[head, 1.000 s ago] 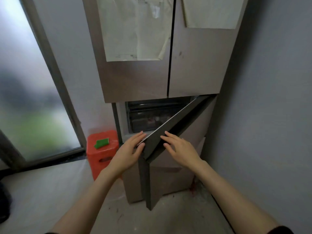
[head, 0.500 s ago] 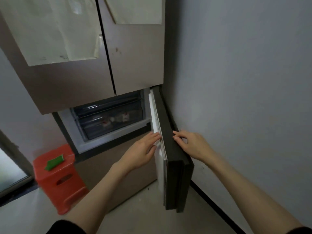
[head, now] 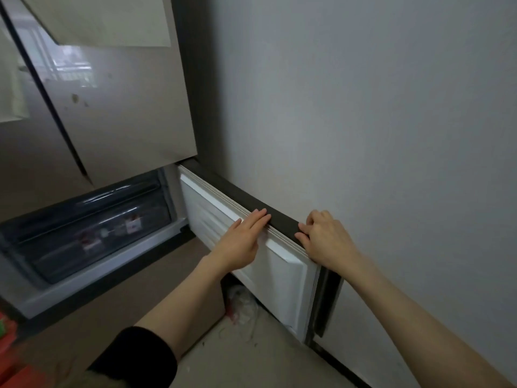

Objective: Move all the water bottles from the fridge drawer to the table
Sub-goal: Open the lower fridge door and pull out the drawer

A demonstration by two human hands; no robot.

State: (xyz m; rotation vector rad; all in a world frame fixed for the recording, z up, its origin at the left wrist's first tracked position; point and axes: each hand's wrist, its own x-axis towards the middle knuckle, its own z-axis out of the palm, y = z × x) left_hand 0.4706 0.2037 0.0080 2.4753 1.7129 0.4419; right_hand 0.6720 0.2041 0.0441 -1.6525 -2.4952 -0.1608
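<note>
Clearly, from the head view, the opening step is what is in hand: the lower fridge door is swung wide, its white inner liner facing left and its dark outer face close to the wall on the right. The left hand is laid flat against the door's top edge with fingers straight, so its grip is apart and nothing is clamped. The right hand is set on the dark top edge with fingers bent over it, so that grip is judged to be curled on the door.

Behind the opened door, at the left and farther back, the fridge drawer is seen with its dark translucent front shut. Through that front, pale shapes with red-and-white labels are dimly made out; these are judged to be the water bottles, lying inside the drawer, though their number cannot be told. No tabletop is shown.

None of the bottles has been moved yet. The next move is judged to call for the door to be released and the drawer pulled out toward the near side before any bottle can be lifted.
</note>
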